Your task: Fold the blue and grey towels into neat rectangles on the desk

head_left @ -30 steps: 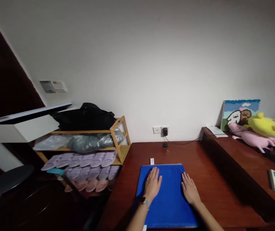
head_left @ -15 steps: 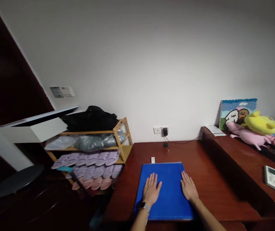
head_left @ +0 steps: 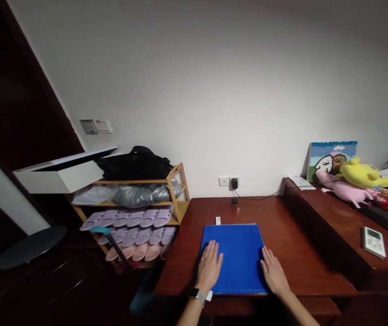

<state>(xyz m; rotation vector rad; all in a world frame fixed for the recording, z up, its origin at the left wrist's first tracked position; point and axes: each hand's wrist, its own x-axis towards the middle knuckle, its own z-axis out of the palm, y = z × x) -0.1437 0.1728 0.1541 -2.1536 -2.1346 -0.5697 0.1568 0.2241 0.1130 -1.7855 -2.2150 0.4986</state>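
Observation:
A flat blue cloth [head_left: 236,260], looking like a folded towel, lies squared on the reddish-brown desk [head_left: 303,246]. White tags stick out at its far edge and near its lower left corner. Along the cloth's left edge rests my left hand [head_left: 210,266], fingers stretched out and pointing away from me; a watch is on that wrist. My right hand [head_left: 275,271] is at the right edge, fingers straight, its fingertips beside or just touching the cloth's border. Neither hand grips anything.
A wooden rack [head_left: 177,199] with purple and pink slippers, a black bag [head_left: 136,164] and wrapped bundles stands left. A raised ledge at right carries plush toys [head_left: 364,174], a picture [head_left: 330,156] and a white remote-like device [head_left: 373,242]. A charger [head_left: 235,183] hangs in the wall socket.
My hands have slid from the cloth's top outward and nearer to me, toward its left and right edges. The camera view has shifted slightly.

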